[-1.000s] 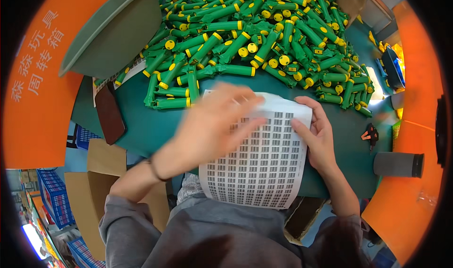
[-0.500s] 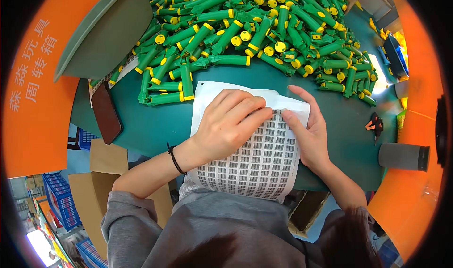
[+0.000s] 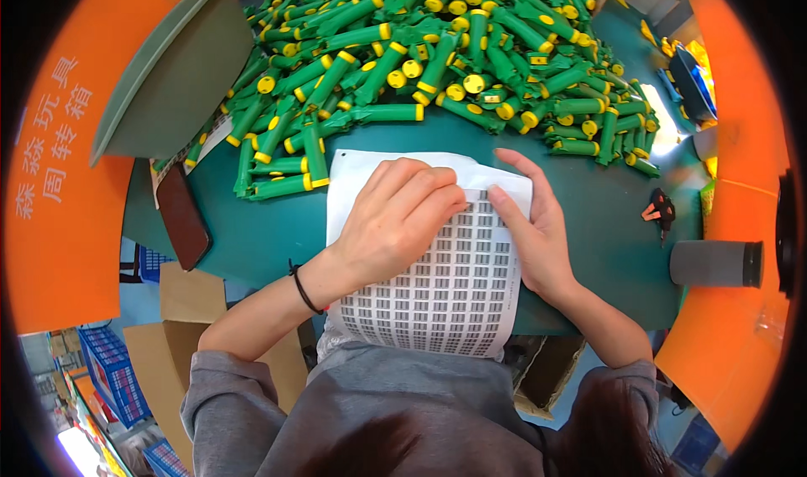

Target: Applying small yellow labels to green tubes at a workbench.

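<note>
A white sheet of small printed labels (image 3: 454, 296) lies in front of me, its near part bending down toward my lap. My right hand (image 3: 542, 237) grips its right edge, thumb on the top face and fingers behind. My left hand (image 3: 399, 216) rests over the upper left of the sheet, fingers bent and closed together. Its fingertips touch the sheet near the top of the label columns, close to my right thumb; whatever they pinch is hidden. Beyond the sheet is a big heap of green tubes with yellow ends (image 3: 437, 57).
A grey-green bin (image 3: 181, 82) stands at the left of the green table (image 3: 609, 225), with a dark red phone-like slab (image 3: 183, 216) beside it. Small snips (image 3: 661, 212) and a grey cup (image 3: 714, 263) are at the right. An open cardboard box (image 3: 172, 351) is below left.
The whole view has shifted a little, so the tubes appear farther left. Both hands keep nearly the same place on the label sheet.
</note>
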A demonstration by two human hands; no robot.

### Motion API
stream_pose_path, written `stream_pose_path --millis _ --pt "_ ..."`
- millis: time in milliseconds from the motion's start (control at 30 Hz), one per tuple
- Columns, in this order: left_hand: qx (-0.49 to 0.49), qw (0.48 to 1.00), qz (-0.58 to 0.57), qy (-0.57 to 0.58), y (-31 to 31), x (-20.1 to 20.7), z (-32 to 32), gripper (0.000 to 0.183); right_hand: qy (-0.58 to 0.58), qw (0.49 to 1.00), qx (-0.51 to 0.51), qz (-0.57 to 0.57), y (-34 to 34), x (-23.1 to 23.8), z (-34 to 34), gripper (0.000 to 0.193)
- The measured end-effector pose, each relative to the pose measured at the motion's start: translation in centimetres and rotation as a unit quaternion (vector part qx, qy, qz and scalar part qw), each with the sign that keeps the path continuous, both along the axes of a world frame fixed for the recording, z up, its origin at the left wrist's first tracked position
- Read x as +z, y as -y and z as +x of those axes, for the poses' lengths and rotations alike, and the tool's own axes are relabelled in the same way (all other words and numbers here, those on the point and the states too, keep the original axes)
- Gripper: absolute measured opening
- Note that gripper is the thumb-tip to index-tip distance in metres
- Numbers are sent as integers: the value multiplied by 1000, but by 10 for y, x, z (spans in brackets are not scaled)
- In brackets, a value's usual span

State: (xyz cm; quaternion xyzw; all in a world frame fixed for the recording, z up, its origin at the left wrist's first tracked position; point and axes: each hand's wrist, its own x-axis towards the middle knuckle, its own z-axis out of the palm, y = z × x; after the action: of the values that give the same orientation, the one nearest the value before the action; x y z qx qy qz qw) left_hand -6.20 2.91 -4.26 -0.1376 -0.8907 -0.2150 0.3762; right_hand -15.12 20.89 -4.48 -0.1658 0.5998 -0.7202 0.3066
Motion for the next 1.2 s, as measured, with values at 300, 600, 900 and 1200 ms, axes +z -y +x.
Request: stream_pose_path --millis 300,600,900,1200 --pt "-8 994 104 33 9 0 -1 18 -686 638 -134 321 -29 57 -102 33" --pt "18 975 212 57 19 18 9 12 -581 773 -18 255 -38 48 -98 36" --pt "-119 922 307 205 1 70 18 8 -241 963 123 14 -19 36 -12 37" --pt "-90 885 345 300 -7 64 16 7 -197 972 126 6 -18 40 2 41"
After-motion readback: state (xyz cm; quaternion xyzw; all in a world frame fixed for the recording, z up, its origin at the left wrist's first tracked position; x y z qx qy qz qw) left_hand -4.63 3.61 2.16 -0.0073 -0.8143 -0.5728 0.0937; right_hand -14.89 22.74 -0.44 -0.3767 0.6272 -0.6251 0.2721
